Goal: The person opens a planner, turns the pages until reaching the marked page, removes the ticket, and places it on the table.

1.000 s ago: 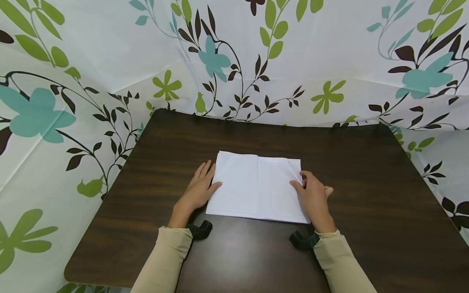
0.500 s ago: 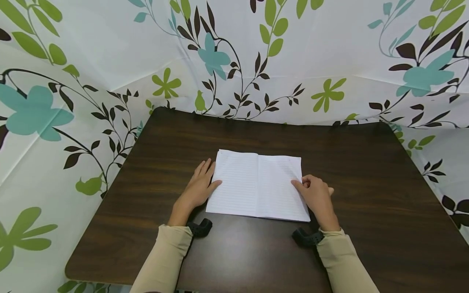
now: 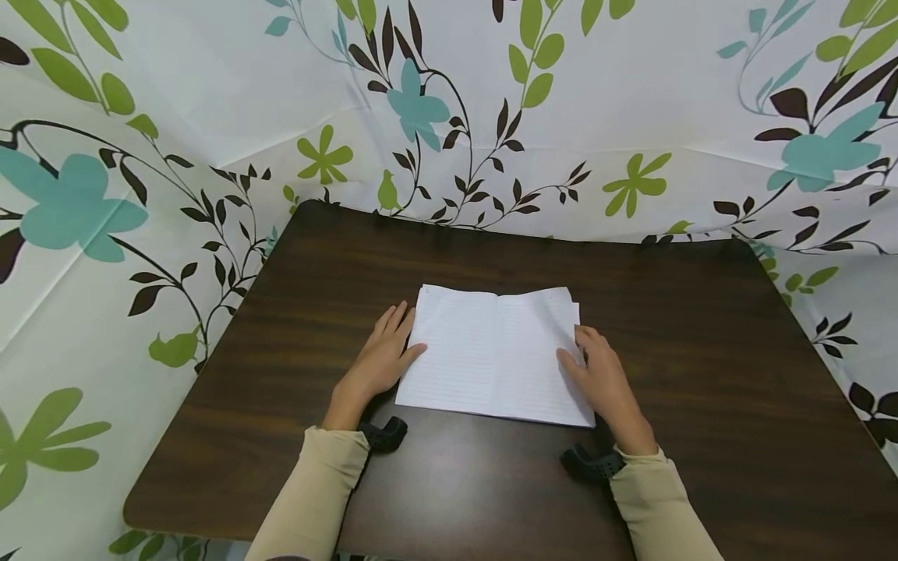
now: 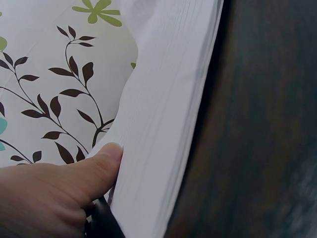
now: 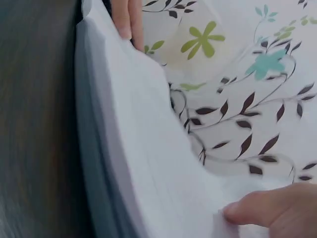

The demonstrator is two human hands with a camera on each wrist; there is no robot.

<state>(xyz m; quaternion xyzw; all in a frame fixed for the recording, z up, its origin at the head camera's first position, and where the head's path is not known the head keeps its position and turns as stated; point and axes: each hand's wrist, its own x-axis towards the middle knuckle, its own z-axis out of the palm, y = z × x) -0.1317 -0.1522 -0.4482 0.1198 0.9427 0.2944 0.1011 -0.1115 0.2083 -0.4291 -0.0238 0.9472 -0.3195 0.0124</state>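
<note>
An open notebook (image 3: pixel 456 351) with lined white pages lies on the table. My left hand (image 3: pixel 379 354) rests along its left edge, fingers straight on the wood and thumb (image 4: pixel 106 156) over the margin. At the other side my right hand (image 3: pixel 606 382) pinches the edge of the right-hand page (image 3: pixel 536 327), thumb (image 5: pixel 242 208) on top and fingers at the border. That page bows upward, its far corner raised off the sheets below. In the right wrist view the left hand's fingers (image 5: pixel 126 22) show beyond the pages.
The dark wooden table (image 3: pixel 701 374) reaches out on both sides of the notebook. A white cloth with leaves and flowers (image 3: pixel 463 117) hangs behind it and at the sides. Black wrist cameras (image 3: pixel 386 435) sit at both cuffs.
The right-hand page has lifted, its far corner shifting left and away from the sheets beneath. My right hand's fingers have straightened somewhat at the edge. The left hand stays in place.
</note>
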